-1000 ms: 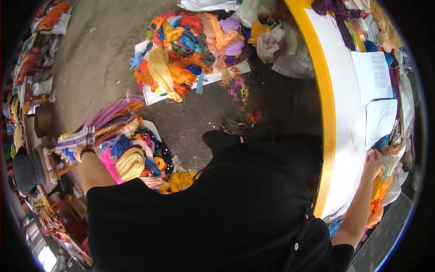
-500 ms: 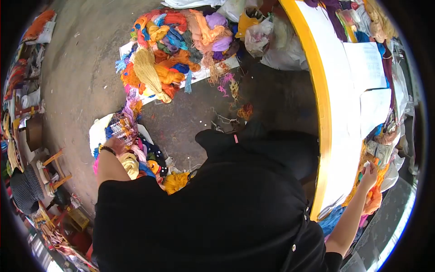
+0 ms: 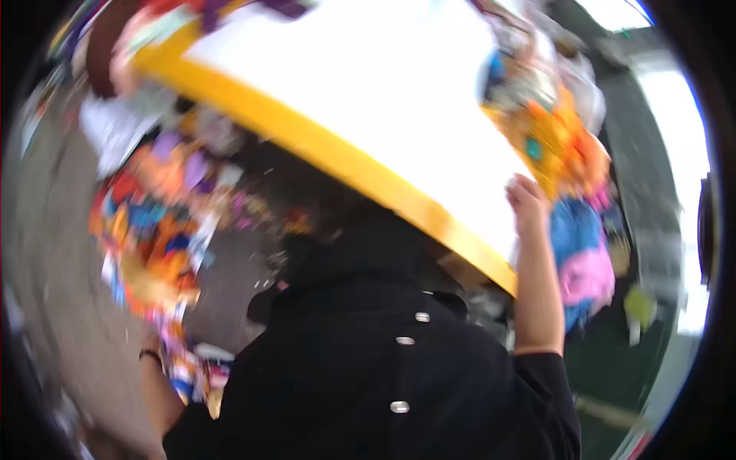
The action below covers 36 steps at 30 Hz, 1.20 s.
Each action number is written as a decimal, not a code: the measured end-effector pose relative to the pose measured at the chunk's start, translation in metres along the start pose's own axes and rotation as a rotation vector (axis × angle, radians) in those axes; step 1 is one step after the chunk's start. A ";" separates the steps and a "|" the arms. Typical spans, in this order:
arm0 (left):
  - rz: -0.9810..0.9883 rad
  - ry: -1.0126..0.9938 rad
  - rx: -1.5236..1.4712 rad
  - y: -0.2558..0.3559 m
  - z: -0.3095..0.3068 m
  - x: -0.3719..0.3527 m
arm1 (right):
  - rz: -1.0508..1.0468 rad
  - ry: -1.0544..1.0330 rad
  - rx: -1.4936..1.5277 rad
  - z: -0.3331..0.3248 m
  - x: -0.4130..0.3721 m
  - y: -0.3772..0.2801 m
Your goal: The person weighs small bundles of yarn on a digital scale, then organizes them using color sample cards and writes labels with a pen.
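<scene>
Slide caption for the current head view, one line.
Motion-blurred head view: right hand at a yellow-edged white table, left hand by colourful yarn.

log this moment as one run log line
left hand: beside multicoloured yarn, grip blurred | right hand: at edge of white tabletop, near orange yarn, hold unclear | view: motion-blurred

Both Sides of the Table (image 3: 406,115)

On the left, a yarn heap (image 3: 153,238) lies on the floor (image 3: 50,261); the left hand (image 3: 151,339) is beside a nearer pile (image 3: 186,366). On the right, yarn bundles (image 3: 569,149) lie along the table's edge, near the right hand (image 3: 527,201).
</scene>
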<state>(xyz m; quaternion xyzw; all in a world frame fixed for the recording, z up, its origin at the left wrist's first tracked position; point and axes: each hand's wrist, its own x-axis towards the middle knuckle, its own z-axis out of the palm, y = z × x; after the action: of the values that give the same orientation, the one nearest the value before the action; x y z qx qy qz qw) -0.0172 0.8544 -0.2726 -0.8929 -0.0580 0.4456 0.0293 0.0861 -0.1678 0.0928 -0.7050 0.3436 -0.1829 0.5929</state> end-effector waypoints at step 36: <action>0.884 1.005 -0.123 0.537 -0.430 -0.173 | -0.545 -0.181 -0.817 0.038 -0.107 0.041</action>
<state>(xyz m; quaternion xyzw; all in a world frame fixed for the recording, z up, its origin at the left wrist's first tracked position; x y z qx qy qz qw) 0.2652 0.2997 0.0674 -0.9316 0.3083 -0.0582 -0.1834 0.0265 -0.0684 0.0607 -0.9568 0.1375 -0.1197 0.2264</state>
